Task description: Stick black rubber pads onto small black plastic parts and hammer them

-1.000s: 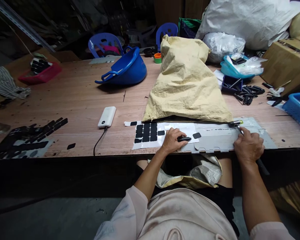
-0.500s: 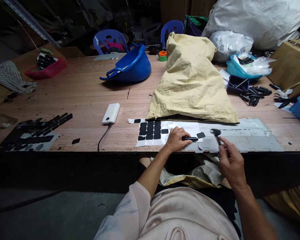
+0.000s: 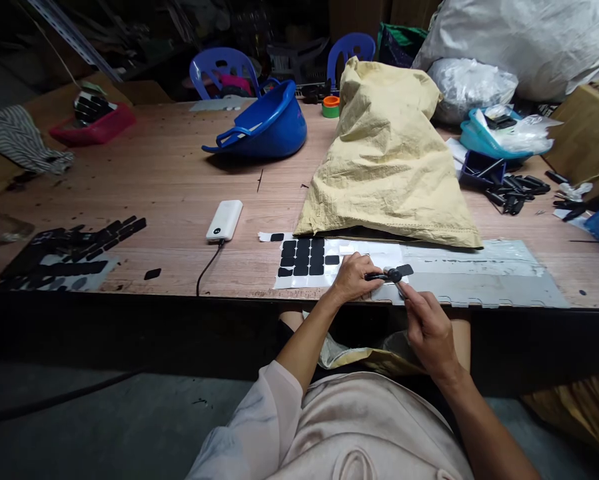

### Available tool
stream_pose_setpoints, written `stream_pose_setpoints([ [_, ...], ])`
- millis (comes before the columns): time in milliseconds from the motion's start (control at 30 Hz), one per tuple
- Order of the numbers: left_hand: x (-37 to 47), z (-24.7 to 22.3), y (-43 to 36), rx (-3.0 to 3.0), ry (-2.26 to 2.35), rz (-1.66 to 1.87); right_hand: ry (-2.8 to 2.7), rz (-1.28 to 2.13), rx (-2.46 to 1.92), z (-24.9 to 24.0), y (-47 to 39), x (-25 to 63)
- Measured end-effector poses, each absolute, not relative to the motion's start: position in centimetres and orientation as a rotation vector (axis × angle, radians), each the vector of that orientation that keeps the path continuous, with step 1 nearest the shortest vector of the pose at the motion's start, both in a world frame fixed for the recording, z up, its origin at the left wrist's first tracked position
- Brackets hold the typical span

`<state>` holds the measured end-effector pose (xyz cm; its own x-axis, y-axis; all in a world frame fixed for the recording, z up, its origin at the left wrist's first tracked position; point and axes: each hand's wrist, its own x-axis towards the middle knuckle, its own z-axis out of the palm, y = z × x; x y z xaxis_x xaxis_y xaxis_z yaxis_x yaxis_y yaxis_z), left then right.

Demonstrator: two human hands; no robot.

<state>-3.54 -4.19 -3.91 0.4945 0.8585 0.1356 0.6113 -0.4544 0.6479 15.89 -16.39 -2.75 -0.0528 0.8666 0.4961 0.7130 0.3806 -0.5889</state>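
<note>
At lower centre, the left hand (image 3: 353, 277) pinches one slim black piece (image 3: 375, 276); just right, the right hand (image 3: 432, 333) grips one round-headed tool (image 3: 394, 275). One blue basin (image 3: 282, 127) and two purple chairs (image 3: 239, 62) sit upper centre.

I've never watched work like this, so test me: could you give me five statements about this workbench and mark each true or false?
1. The left hand holds a slim black piece. True.
2. The right hand is empty. False: the right hand grips a dark-headed tool.
3. A black cable runs from the white device. True.
4. The large yellow sack hangs from a hook. False: the large yellow sack rests on the table.
5. The dark blue basin is tilted. True.
</note>
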Motion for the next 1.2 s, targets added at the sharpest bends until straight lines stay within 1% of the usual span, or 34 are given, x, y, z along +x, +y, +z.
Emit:
stream_pose_setpoints([
  [133,-3.6,-3.9,-4.2,2.210,1.198,0.624,-1.853,0.199,-1.420,-3.0,-16.2,16.2],
  [300,-3.7,-3.9,-4.2,2.206,1.194,0.613,-1.759,0.125,-1.350,-2.4,-16.0,16.8],
  [567,-3.7,-3.9,-4.2,2.195,1.207,0.613,-1.755,0.230,-1.495,-2.8,-16.0,17.3],
  [700,-3.6,-3.8,-4.3,2.193,1.219,0.609,-1.672,0.068,-1.612,-2.3,-14.9,19.4],
  [900,-3.3,-3.7,-4.5,2.235,1.251,0.609,-1.617,-0.259,-2.007,-3.0,-12.5,24.1],
  [1067,-3.4,-3.8,-4.6,2.257,1.250,0.605,-1.600,-0.413,-2.047,-4.5,-11.8,24.9],
  [1200,-3.5,-4.0,-4.6,2.259,1.255,0.599,-1.544,-0.425,-2.063,-5.0,-11.9,24.1],
])
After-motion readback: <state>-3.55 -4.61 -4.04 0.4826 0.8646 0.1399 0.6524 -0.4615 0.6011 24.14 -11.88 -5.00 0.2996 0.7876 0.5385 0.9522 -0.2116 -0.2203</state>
